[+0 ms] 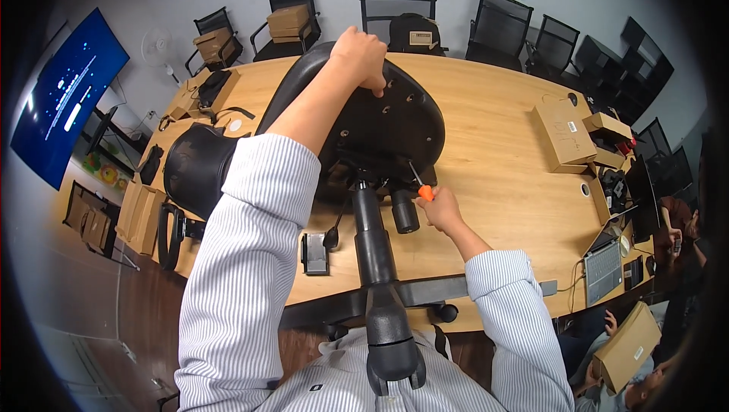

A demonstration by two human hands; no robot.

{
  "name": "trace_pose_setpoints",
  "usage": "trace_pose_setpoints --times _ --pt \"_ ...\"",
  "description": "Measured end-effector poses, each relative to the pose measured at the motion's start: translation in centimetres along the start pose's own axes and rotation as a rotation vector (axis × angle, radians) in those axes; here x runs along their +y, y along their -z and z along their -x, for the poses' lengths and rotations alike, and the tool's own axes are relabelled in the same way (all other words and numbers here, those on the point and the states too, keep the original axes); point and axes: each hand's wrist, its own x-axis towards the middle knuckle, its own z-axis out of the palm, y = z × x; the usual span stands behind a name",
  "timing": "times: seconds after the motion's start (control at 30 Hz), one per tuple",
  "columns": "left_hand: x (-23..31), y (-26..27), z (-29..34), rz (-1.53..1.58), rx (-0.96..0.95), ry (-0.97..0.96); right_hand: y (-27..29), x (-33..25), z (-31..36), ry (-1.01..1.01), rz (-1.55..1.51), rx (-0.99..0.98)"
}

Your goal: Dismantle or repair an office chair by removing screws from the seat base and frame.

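An office chair lies tipped on the table, with the bare black underside of its seat (395,119) facing me. My left hand (361,59) is closed over the seat's far edge, thumb on the underside. In my right hand (443,213) is a screwdriver (426,193) with an orange handle. Its thin shaft points up and left to the seat plate; I cannot tell whether the tip sits in a screw. The gas lift column (372,222) runs toward me, ending in the star base (391,321). Beside the column is a black cylindrical knob (405,213).
A black backrest (199,169) and an armrest (171,233) lie at left. A small black tray-like box (315,254) is left of the column. Cardboard boxes (562,135) and a laptop (604,268) stand at right. Another person holds a carton (629,345) at lower right.
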Motion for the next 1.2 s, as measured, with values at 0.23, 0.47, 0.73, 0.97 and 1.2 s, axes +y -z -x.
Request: trace_pose_setpoints --times 0.23,0.47,0.73,0.97,1.2 --pt "0.0 -0.2 -0.1 0.012 0.007 0.021 0.5 -1.4 -0.1 -0.364 -0.706 -0.424" --pt "0.0 0.0 0.0 0.028 -0.011 0.028 0.8 -1.1 -0.1 -0.291 -0.45 -0.35" --pt "0.0 0.1 0.2 0.028 -0.013 0.039 0.3 -1.4 0.5 0.12 0.298 0.176" --pt "-0.2 0.2 0.3 0.021 -0.038 0.058 1.1 -2.3 -0.1 -0.196 -0.343 -0.388" --pt "-0.4 0.2 0.2 0.025 -0.065 0.086 0.6 -2.5 0.3 0.121 0.273 0.089"
